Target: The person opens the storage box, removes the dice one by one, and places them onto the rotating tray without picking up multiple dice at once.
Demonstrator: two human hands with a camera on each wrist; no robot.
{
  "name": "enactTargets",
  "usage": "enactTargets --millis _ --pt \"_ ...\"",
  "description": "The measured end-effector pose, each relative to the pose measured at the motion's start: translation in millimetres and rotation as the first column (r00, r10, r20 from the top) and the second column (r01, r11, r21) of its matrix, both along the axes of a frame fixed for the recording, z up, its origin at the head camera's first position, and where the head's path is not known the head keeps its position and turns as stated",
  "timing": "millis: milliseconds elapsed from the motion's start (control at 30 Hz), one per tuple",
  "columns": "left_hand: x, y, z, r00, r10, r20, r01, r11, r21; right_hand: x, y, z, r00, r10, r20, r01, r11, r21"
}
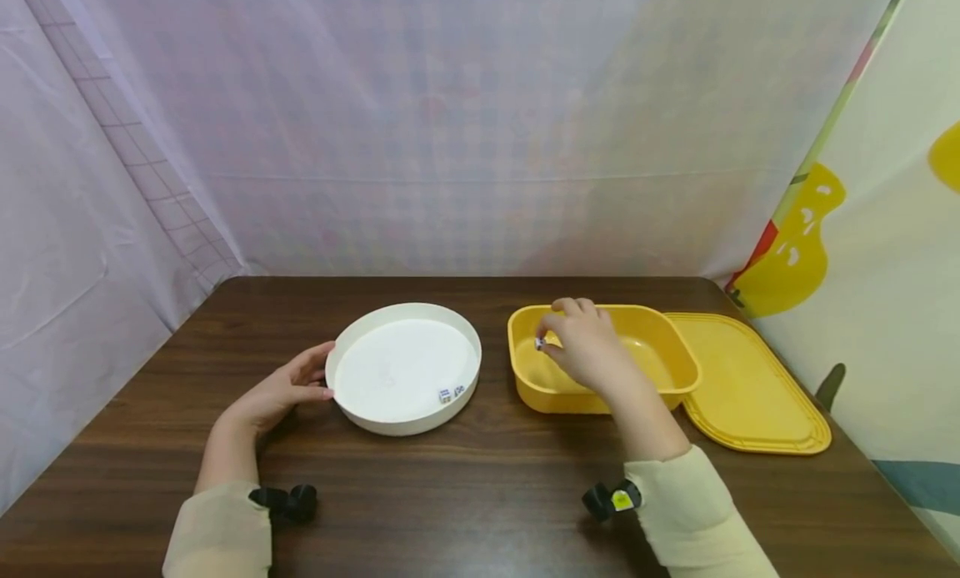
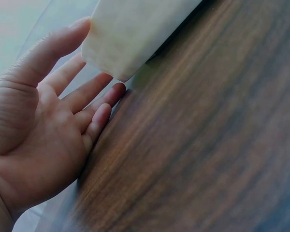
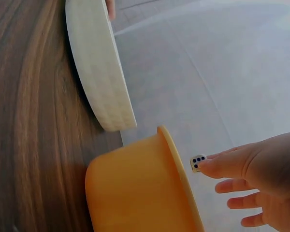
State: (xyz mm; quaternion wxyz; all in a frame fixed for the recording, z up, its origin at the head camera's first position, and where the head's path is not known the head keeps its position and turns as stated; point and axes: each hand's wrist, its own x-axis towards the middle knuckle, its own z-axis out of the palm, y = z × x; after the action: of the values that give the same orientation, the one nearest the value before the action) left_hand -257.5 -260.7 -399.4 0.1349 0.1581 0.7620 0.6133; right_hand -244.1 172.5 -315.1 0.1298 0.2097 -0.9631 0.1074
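My right hand point(image 1: 588, 344) is over the yellow box point(image 1: 566, 401), pinching a small white die point(image 3: 197, 163) between thumb and forefinger; its other fingers are spread apart. In the right wrist view, the die's dark pips show just beyond the box's rim. A round white tray point(image 1: 401, 361) sits left of the box. Two more dice point(image 1: 451, 394) lie inside the tray, close to its near right wall. My left hand point(image 1: 288, 386) rests on the table at the tray's left side, with thumb and fingertips point(image 2: 104, 77) against its outer wall and the palm facing it.
A flat yellow lid point(image 1: 750, 386) lies on the dark wooden table point(image 1: 450, 503) right of the box, its left edge tucked close to the box. Pale cloth curtains point(image 1: 465, 128) hang behind the table and at both sides.
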Motion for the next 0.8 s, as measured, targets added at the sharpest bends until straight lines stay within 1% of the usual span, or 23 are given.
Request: enactTargets --millis 233,467,667,800 --pt "1.2 -1.4 1.0 1.0 -0.005 0.0 0.005 1.0 -0.001 3.4 -11.9 0.7 0.998 0.044 -0.053 -0.044 0.999 -0.01" --pt "1.0 -2.3 1.1 1.0 -0.011 0.0 0.011 1.0 -0.008 6.3 -26.1 1.3 0.998 0.049 -0.033 -0.049 0.999 0.002" --pt "-0.8 -2.2 -0.6 1.0 -0.007 0.004 0.007 1.0 -0.015 5.4 -41.5 0.6 0.995 0.069 -0.067 -0.07 0.997 -0.01" --pt "-0.8 -1.9 0.3 1.0 -0.004 0.006 0.004 1.0 -0.016 6.4 -52.5 -0.4 0.995 0.082 -0.052 -0.082 0.997 -0.001"
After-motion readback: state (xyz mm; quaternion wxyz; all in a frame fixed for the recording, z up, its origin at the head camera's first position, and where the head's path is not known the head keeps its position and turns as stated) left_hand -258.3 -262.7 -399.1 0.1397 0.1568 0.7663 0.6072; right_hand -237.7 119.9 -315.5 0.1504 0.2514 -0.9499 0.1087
